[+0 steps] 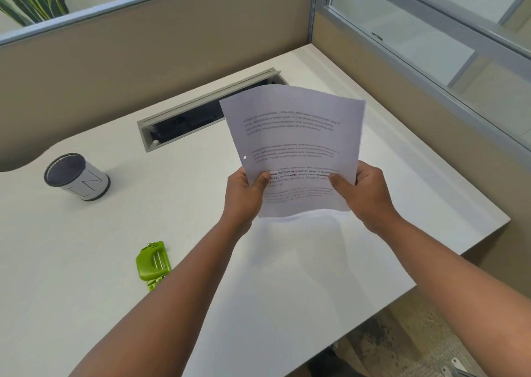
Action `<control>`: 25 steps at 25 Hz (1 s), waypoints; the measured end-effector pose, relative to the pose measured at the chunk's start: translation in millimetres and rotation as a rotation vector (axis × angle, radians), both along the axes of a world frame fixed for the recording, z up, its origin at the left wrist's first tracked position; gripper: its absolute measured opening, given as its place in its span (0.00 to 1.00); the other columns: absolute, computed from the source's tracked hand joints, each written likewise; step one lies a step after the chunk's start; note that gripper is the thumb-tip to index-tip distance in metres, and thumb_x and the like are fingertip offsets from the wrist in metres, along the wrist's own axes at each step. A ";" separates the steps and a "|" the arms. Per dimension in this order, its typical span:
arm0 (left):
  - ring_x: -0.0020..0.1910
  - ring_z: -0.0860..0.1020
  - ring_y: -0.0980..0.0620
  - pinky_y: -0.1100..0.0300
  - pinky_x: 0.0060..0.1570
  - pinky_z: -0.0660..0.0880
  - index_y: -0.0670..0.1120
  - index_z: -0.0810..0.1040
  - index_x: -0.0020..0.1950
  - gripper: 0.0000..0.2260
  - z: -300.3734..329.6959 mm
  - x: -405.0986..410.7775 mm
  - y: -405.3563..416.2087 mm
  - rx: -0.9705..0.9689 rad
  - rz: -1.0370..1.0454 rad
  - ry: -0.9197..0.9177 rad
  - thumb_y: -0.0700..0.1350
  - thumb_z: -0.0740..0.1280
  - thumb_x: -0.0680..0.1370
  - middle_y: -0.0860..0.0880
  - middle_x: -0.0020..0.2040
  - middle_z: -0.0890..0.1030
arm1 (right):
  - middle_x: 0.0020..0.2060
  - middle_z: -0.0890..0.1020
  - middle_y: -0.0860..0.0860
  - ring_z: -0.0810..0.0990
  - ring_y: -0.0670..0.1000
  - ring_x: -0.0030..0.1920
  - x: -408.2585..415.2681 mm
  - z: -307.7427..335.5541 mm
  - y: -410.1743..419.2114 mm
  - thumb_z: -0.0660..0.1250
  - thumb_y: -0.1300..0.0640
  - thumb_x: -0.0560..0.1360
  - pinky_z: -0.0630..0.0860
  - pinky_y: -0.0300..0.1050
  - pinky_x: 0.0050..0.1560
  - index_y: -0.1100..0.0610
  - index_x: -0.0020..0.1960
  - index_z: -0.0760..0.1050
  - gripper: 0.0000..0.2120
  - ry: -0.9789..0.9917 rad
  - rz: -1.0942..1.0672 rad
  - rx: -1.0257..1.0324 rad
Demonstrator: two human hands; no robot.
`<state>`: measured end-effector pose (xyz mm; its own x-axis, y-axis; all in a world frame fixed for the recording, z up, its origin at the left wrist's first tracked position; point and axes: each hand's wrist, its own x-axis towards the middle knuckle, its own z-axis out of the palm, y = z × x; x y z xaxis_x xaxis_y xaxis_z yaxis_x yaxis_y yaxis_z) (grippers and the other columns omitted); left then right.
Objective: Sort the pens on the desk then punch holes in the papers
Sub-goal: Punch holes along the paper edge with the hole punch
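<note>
White papers up off the desk, pinched in both hands.

I've got the left hand gripping the lower left edge, thumb on the printed face, and the right hand clamping the lower right edge the same way. One punched hole shows near the left margin. Green punch lies on the desk left of my left forearm; the cup stands further left, well apart.
</note>
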<state>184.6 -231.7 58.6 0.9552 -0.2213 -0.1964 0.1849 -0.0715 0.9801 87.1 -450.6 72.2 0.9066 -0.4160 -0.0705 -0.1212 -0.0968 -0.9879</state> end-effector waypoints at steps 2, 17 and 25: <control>0.52 0.86 0.48 0.54 0.51 0.82 0.46 0.83 0.58 0.08 -0.5 3.2 6.9 -0.019 0.015 0.087 0.39 0.69 0.81 0.51 0.52 0.88 | 0.48 0.89 0.50 0.88 0.51 0.47 -1.4 -1.6 -8.9 0.73 0.62 0.76 0.83 0.42 0.45 0.52 0.52 0.84 0.07 0.034 0.013 0.139; 0.53 0.85 0.49 0.48 0.51 0.82 0.47 0.78 0.65 0.15 -12.4 -16.2 -14.0 -0.429 0.209 0.478 0.37 0.69 0.80 0.48 0.58 0.86 | 0.56 0.87 0.51 0.86 0.53 0.57 -6.3 -9.0 55.8 0.66 0.71 0.78 0.84 0.51 0.53 0.55 0.60 0.79 0.16 -0.012 -0.147 0.771; 0.68 0.72 0.46 0.49 0.62 0.73 0.56 0.50 0.81 0.46 7.3 8.2 35.5 0.156 0.295 0.118 0.49 0.78 0.73 0.46 0.73 0.70 | 0.55 0.87 0.52 0.86 0.54 0.57 -2.6 9.2 12.7 0.69 0.69 0.78 0.83 0.52 0.58 0.55 0.58 0.81 0.13 0.024 -0.036 0.405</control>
